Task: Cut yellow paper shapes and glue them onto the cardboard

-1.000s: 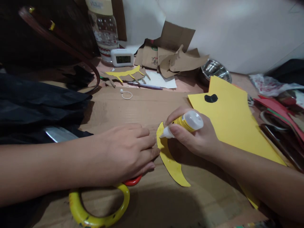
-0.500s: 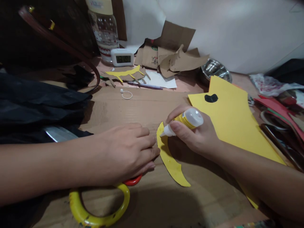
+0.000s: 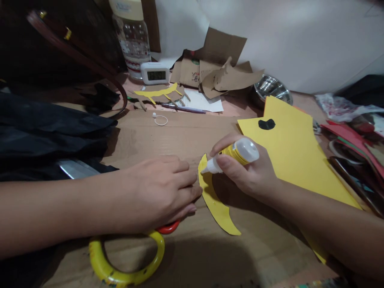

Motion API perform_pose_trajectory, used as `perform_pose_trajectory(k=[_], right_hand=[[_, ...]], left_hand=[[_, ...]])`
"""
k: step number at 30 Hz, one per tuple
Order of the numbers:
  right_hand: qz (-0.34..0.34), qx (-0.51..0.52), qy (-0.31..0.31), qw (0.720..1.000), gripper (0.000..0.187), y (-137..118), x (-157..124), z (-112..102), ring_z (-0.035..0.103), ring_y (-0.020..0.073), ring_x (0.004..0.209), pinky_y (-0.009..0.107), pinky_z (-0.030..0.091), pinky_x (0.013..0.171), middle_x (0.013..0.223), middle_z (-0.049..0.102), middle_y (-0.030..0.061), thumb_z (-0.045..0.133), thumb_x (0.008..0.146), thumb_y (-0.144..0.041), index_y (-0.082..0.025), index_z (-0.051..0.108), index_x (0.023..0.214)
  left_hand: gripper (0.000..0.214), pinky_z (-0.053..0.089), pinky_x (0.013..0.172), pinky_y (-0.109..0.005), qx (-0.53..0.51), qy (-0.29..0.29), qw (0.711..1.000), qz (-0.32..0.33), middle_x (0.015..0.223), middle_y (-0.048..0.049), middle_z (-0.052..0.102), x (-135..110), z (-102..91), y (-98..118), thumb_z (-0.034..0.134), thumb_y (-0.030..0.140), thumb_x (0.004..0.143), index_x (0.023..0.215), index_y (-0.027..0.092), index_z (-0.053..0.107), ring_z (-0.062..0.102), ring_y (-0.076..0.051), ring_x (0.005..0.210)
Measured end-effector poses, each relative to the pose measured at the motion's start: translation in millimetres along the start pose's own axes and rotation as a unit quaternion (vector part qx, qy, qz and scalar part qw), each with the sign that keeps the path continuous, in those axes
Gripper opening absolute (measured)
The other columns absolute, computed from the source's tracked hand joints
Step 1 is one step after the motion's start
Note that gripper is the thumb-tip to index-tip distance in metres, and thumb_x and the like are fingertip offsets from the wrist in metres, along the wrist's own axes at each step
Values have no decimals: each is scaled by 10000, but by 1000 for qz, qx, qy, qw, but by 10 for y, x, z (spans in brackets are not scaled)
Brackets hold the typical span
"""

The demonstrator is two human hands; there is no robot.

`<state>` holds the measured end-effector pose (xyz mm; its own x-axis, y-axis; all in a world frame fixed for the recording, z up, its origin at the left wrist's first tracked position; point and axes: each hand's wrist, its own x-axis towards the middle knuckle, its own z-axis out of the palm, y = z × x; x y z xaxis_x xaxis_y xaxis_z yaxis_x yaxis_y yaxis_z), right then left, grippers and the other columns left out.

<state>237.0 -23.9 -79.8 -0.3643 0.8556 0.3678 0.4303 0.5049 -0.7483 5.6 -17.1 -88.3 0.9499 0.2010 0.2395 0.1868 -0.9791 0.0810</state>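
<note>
In my right hand [image 3: 255, 168] is a small glue bottle [image 3: 240, 151] with a yellow label, gripped between thumb and fingers. The bottle tilts down to the left, and its white nozzle points at the upper part of a curved yellow paper piece [image 3: 220, 212]. Small wet-looking spots show on that paper. My left hand [image 3: 163, 188] lies palm down on the cardboard, fingers close together, with the fingertips at the paper's left edge. Under and below my left forearm are scissors with a yellow and red handle [image 3: 157, 256]; their blade shows partly above the forearm.
Yellow sheets [image 3: 295, 148] with a black cutout [image 3: 267, 124] lie at the right. Along the back stand a clear bottle [image 3: 133, 44], a digital clock [image 3: 155, 73], brown paper scraps [image 3: 228, 76] and a metal bowl [image 3: 273, 90]. Black fabric [image 3: 51, 128] covers the left side.
The glue bottle's nozzle has shifted very slightly left and down over the paper. My left hand has stayed in place.
</note>
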Motion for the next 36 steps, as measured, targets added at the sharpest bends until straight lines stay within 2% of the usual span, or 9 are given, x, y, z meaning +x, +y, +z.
perform_pose_trajectory(k=[4, 12, 26, 32, 36], right_hand=[[-25, -27, -16, 999, 151, -11, -16, 5, 676, 157, 692, 264, 541, 637, 769, 711, 0, 685, 945, -348, -229, 631, 870], [-19, -40, -30, 999, 167, -58, 8, 24, 668, 161, 675, 266, 535, 625, 755, 718, 2, 702, 917, -353, -221, 634, 842], [-19, -59, 2, 998, 148, -23, -2, 40, 687, 178, 743, 291, 558, 696, 805, 723, 4, 708, 929, -350, -243, 627, 866], [-12, -60, -23, 998, 181, -37, -4, 16, 673, 175, 676, 280, 538, 617, 752, 719, 4, 704, 920, -393, -234, 644, 856], [-18, -46, -41, 998, 147, -60, 1, 0, 674, 176, 665, 280, 541, 610, 746, 726, 10, 693, 910, -347, -231, 635, 841]], left_hand=[[237, 448, 681, -372, 4, 10, 1000, 3, 924, -75, 690, 9, -16, 0, 529, 282, 999, 1047, 161, 727, 577, -228, 779], [198, 473, 735, -372, -9, -4, 1000, -2, 931, -75, 691, 6, 0, -12, 550, 288, 989, 988, 181, 717, 594, -231, 810], [227, 476, 718, -384, -1, 5, 1000, -3, 936, -77, 686, 6, 12, -1, 538, 286, 994, 1027, 173, 731, 587, -233, 810], [209, 490, 739, -383, -11, 3, 1000, -9, 933, -76, 690, 5, 2, 8, 566, 281, 984, 1056, 175, 731, 603, -230, 816], [187, 493, 755, -385, -20, 3, 1000, -6, 940, -75, 685, 8, 7, -1, 559, 273, 984, 1007, 175, 717, 604, -227, 810]])
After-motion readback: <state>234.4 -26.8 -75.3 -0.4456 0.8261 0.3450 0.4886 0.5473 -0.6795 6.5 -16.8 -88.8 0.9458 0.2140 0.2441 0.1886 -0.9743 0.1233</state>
